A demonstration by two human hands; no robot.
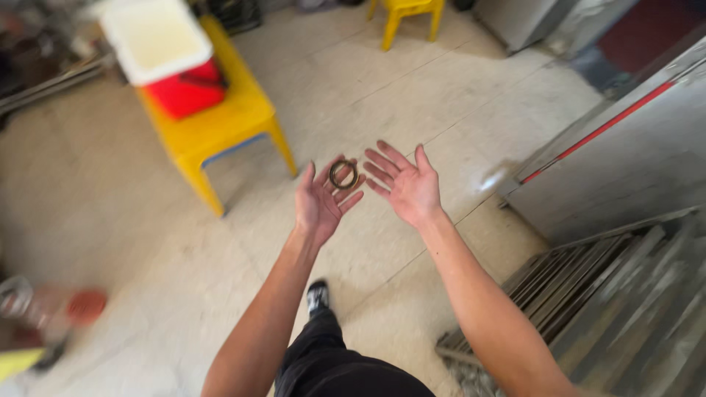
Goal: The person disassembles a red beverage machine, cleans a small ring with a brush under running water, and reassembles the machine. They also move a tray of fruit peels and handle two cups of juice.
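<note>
A dark metal ring [343, 174] lies on the fingertips of my left hand [321, 200], which is turned palm up with the fingers spread. My right hand [405, 184] is also palm up and spread, just to the right of the ring and not touching it. Both arms reach forward over a pale tiled floor. The frame is blurred by motion.
A yellow table [220, 125] at the upper left carries a red box with a white lid [163, 55]. A yellow stool [408, 16] stands at the top. Grey metal bars [610, 309] lie stacked at the lower right beside a grey panel [632, 154]. Blurred clutter sits at the lower left.
</note>
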